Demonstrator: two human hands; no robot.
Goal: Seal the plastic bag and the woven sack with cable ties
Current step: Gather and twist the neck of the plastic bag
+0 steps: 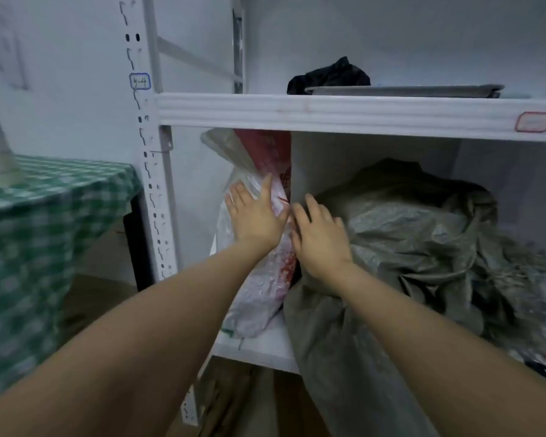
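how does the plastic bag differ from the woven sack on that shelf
The plastic bag is translucent white with red print; the woven sack is grey-green. The plastic bag stands narrow and upright; the woven sack is bulkier, slumped, hanging over the shelf edge. The left hand rests on the plastic bag, the right hand on the woven sack. Both share one shelf.

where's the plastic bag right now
In the head view the plastic bag stands at the left end of the lower shelf, against the woven sack on its right, with the left hand flat on it.
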